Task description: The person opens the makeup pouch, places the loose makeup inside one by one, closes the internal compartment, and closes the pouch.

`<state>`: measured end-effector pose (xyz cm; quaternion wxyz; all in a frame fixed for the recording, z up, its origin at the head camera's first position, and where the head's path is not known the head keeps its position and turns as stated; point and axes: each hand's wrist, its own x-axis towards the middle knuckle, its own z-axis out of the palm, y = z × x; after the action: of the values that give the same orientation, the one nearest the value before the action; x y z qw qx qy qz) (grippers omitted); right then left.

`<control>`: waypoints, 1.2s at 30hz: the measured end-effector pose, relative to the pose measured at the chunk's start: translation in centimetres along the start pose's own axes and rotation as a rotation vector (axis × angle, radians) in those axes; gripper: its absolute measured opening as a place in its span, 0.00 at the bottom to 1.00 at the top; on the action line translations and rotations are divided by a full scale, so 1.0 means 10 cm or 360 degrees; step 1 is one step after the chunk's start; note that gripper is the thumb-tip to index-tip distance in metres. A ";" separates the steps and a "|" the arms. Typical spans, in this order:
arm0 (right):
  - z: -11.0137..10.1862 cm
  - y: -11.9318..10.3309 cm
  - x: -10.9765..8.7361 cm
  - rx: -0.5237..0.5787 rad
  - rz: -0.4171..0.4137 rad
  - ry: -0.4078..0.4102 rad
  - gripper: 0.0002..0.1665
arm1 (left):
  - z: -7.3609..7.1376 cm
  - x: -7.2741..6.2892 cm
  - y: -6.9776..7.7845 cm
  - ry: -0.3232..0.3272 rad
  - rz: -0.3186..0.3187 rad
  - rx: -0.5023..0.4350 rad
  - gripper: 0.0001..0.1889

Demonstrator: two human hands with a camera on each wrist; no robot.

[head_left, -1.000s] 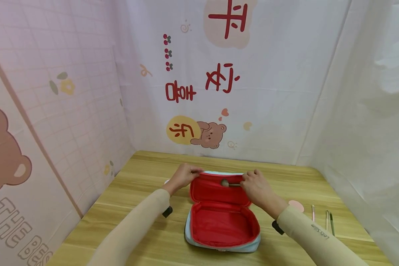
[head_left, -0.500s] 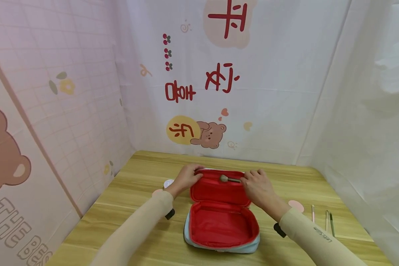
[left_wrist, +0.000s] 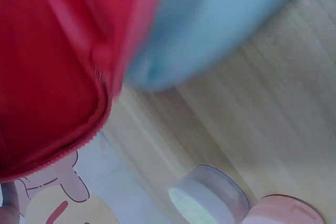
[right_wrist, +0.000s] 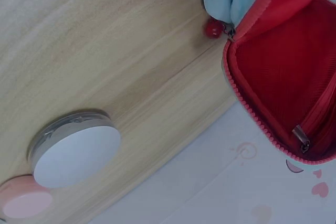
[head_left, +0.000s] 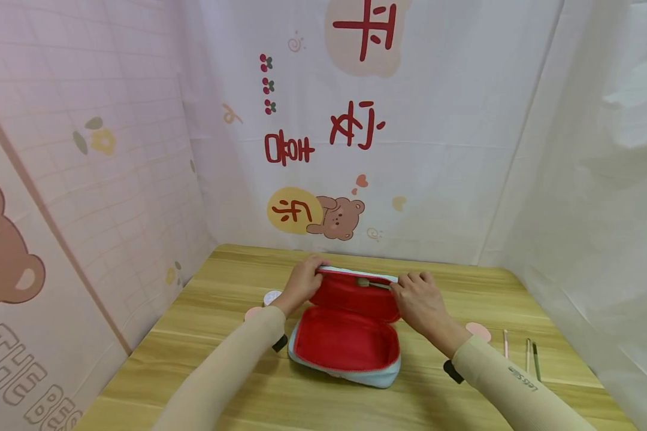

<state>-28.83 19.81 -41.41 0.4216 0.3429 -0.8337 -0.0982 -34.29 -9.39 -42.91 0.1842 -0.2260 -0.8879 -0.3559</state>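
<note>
A light-blue makeup bag (head_left: 378, 378) with red lining lies unzipped on the table, its lid (head_left: 350, 299) raised at the back. My left hand (head_left: 302, 282) grips the lid's upper left corner; one fingertip (left_wrist: 8, 211) shows low in the left wrist view. At the upper right corner my right hand (head_left: 419, 301) has its fingers curled at the lid's edge and holds a makeup brush (head_left: 363, 282) by the handle, bristles pointing left across the lid. The handle's end is hidden by that hand. A red bead (right_wrist: 213, 28) hangs at the zipper in the right wrist view.
On the left stand a white round case (head_left: 272, 297) and a pink one (head_left: 253, 312), partly behind my arm. To the right lie a pink disc (head_left: 478, 331) and several thin sticks (head_left: 536, 360). A white round compact (right_wrist: 79, 153) shows in the right wrist view.
The bag has shifted back and slightly left, its base now askew and its lid tilted further forward. My left hand has risen a little with the corner. The brush stays at the right hand.
</note>
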 end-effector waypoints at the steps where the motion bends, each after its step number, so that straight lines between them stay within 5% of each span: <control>1: 0.00 0.00 0.01 0.0002 -0.0003 0.0007 0.14 | 0.00 0.00 0.00 0.0018 0.0008 -0.0002 0.14; 6: 0.00 -0.02 0.03 -0.0025 -0.0027 0.0035 0.18 | 0.01 -0.02 -0.01 0.0025 -0.0053 -0.0022 0.11; 20: 0.03 -0.06 0.05 -0.0033 0.0020 -0.0008 0.16 | 0.08 0.00 0.10 0.0043 -0.0452 -0.0029 0.12; 36: 0.09 -0.10 0.09 -0.0125 -0.0068 0.0022 0.07 | 0.14 0.02 0.11 0.0007 -0.0517 -0.0108 0.21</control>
<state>-29.43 18.34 -41.85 0.4383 0.3444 -0.8188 -0.1374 -34.06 -7.62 -43.11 0.1183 -0.0847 -0.8998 -0.4114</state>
